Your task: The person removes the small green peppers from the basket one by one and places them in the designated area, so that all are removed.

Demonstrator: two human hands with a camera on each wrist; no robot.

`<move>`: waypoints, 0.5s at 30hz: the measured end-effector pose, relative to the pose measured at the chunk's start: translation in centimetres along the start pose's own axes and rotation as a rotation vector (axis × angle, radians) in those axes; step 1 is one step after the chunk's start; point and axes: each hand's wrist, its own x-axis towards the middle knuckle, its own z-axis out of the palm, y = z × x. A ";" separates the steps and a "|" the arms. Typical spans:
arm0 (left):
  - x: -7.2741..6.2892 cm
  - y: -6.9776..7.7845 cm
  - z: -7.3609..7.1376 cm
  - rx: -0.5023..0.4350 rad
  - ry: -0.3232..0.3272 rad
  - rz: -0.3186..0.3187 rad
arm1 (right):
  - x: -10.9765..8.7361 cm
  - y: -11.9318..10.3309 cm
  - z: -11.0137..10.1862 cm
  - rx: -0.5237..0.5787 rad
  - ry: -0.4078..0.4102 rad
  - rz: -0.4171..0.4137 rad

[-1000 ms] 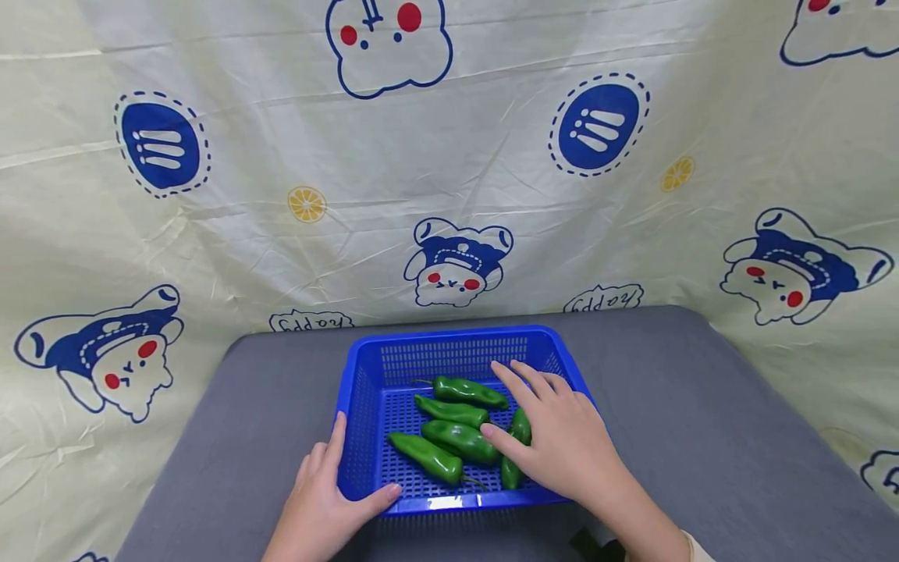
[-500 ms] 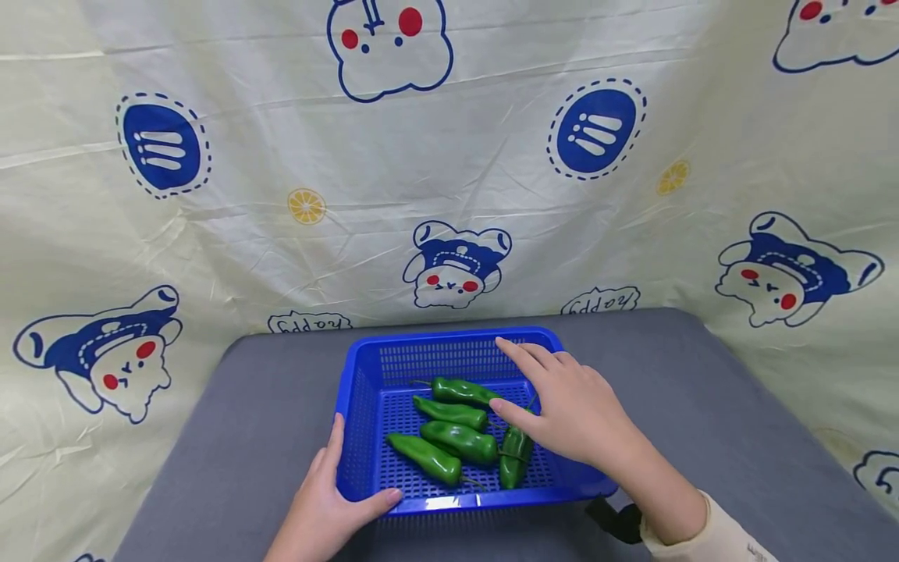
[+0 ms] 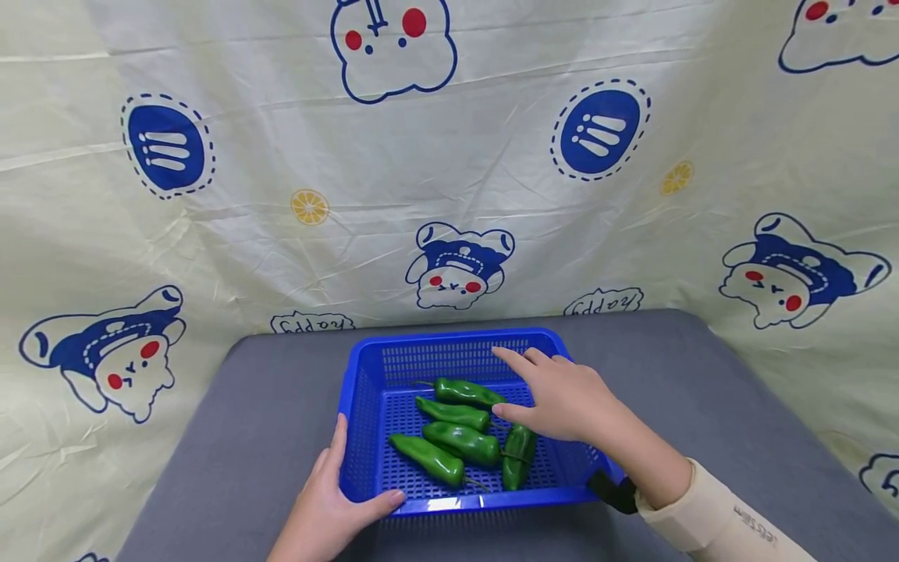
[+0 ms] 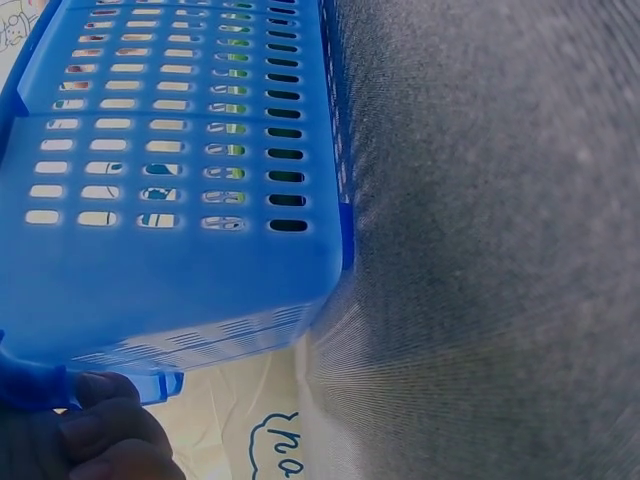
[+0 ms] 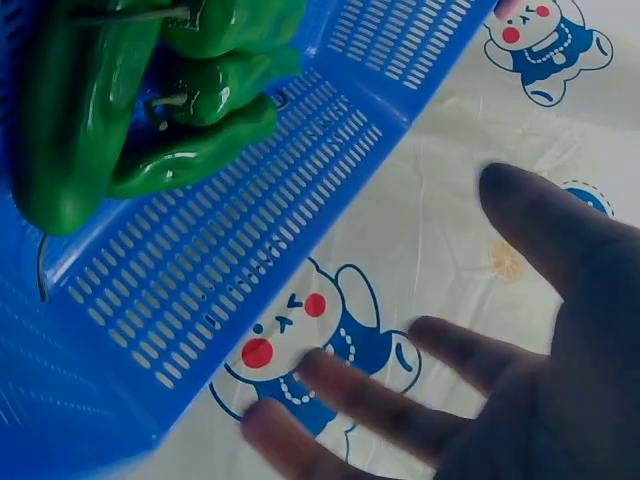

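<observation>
A blue plastic basket [image 3: 458,503] with slotted walls stands on the grey-covered table. My left hand [image 3: 326,492] holds its near left corner, thumb over the front rim and fingers along the outer left side. In the left wrist view, fingertips [image 4: 105,425] curl at the basket's rim. Inside lie several green peppers [image 3: 424,459], mostly side by side. One pepper [image 3: 518,460] lies at the right, turned toward the front wall. My right hand [image 3: 565,396] hovers over the basket's right side, fingers spread and holding nothing. The right wrist view shows its fingers [image 5: 390,410] apart from the peppers.
The grey tablecloth [image 3: 667,390] extends on both sides of the basket. Behind the table hangs a pale curtain [image 3: 463,179] printed with cartoon animals and orange slices. A dark strap [image 3: 612,492] shows below my right wrist.
My right hand has lifted off the right-hand pepper and drawn back toward the basket's right rim, uncovering more of that pepper. The left hand stays at its corner.
</observation>
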 end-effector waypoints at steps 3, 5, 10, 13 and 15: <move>0.1 0.2 0.0 -0.001 -0.002 -0.016 | 0.4 0.3 0.2 0.012 -0.096 0.028; 0.1 0.2 0.1 -0.002 0.005 -0.013 | 0.6 0.6 0.3 0.010 -0.164 0.042; 0.0 0.1 0.0 0.004 0.011 -0.012 | 1.1 1.2 0.8 -0.005 -0.323 0.054; -0.1 0.2 0.0 0.009 0.009 -0.014 | 1.1 1.5 1.2 0.021 -0.417 0.077; -0.1 0.1 0.0 0.011 0.014 -0.003 | 0.8 1.6 1.5 0.052 -0.474 0.105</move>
